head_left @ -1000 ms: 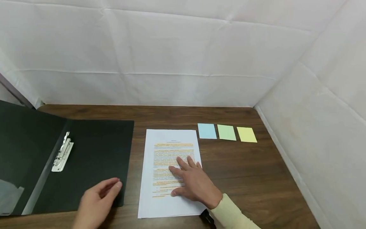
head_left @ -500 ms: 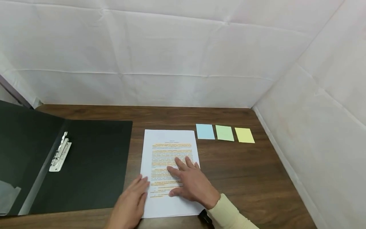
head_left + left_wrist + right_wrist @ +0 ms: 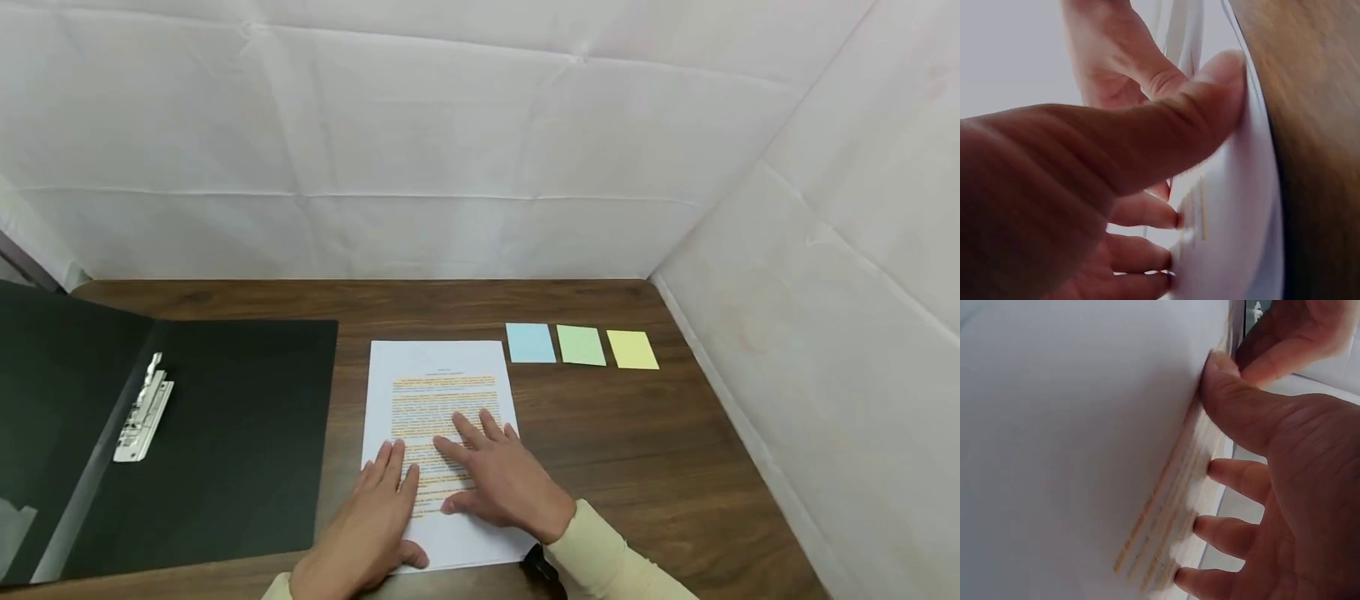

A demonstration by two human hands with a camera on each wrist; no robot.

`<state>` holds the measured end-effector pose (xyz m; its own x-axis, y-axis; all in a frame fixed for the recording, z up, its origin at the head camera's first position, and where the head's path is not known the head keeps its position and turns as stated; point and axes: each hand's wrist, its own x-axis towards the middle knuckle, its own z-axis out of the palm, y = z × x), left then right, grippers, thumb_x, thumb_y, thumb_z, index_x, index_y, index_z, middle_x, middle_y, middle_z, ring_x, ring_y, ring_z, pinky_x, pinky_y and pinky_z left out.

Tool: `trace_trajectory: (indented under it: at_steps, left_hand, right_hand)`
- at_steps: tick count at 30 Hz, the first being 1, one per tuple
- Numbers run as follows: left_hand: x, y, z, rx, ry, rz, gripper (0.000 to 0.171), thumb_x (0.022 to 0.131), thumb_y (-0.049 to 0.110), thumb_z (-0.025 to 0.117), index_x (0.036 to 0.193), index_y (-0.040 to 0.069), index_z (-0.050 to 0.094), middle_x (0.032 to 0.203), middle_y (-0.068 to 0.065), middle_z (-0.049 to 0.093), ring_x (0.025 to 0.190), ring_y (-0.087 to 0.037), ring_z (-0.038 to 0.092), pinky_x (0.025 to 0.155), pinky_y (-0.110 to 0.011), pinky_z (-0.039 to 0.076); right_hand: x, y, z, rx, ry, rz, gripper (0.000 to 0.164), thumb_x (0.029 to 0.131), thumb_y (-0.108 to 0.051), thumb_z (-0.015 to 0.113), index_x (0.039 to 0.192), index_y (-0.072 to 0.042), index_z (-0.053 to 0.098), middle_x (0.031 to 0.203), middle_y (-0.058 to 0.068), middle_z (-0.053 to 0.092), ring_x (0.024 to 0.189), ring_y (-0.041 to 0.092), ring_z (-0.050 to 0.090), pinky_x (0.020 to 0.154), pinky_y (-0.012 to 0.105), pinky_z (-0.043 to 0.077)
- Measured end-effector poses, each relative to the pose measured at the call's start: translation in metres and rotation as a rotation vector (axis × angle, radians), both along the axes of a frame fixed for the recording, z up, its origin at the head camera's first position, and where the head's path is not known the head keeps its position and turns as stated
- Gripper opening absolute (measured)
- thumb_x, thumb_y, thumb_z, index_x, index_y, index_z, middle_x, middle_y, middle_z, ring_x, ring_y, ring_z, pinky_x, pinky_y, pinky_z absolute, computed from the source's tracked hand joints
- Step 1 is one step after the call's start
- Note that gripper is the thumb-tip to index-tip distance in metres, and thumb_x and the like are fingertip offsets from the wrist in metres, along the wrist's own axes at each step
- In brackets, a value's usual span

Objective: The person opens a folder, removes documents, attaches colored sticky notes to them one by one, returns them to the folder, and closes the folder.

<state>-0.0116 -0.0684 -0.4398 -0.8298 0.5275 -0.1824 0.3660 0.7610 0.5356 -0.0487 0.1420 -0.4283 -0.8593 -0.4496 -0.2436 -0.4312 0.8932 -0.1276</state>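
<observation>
A stack of white paper (image 3: 442,358), its top sheet printed with orange-highlighted lines, lies flat on the brown table. My right hand (image 3: 510,483) rests on the sheet's right half, fingers spread. On the lower left part of the page lies my left hand (image 3: 367,525), its fingers straight and pointing away from me. In the left wrist view, the left thumb (image 3: 1216,87) touches the paper (image 3: 1241,187) near its edge. The right wrist view shows the right fingertips (image 3: 1204,525) pressing on the printed lines (image 3: 1147,531). Neither hand grips anything.
An open black folder (image 3: 232,433) with a metal clip (image 3: 144,417) lies left of the paper. Blue (image 3: 531,342), green (image 3: 581,345) and yellow (image 3: 632,349) sticky notes sit in a row at the upper right. White sheeting (image 3: 420,150) stands behind the table (image 3: 600,450).
My left hand has moved right, from over the folder onto the lower left of the paper, and its fingers have straightened. The right hand stays in place on the page.
</observation>
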Motion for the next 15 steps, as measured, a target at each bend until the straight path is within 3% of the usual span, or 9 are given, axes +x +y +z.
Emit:
trace_trajectory:
  at_steps: [7,15]
  left_hand:
    - [-0.006,0.010,0.009,-0.113,-0.015,0.005,0.098,0.070,0.040,0.095,0.144,-0.010,0.055,0.164,-0.036,0.031,0.156,-0.051,0.028,0.122,-0.064,0.033]
    - [-0.007,0.012,0.010,-0.165,0.010,0.010,0.100,0.066,0.043,0.097,0.140,-0.011,0.058,0.161,-0.036,0.037,0.152,-0.051,0.036,0.118,-0.064,0.039]
  right_hand:
    - [-0.007,0.005,0.004,0.024,0.026,0.044,0.084,0.084,-0.059,0.081,0.154,-0.021,0.054,0.165,0.009,0.045,0.152,0.042,0.043,0.120,0.052,0.043]
    - [-0.023,0.013,0.012,0.023,0.031,0.056,0.092,0.083,-0.062,0.080,0.158,-0.018,0.047,0.167,0.010,0.041,0.156,0.040,0.036,0.125,0.054,0.036]
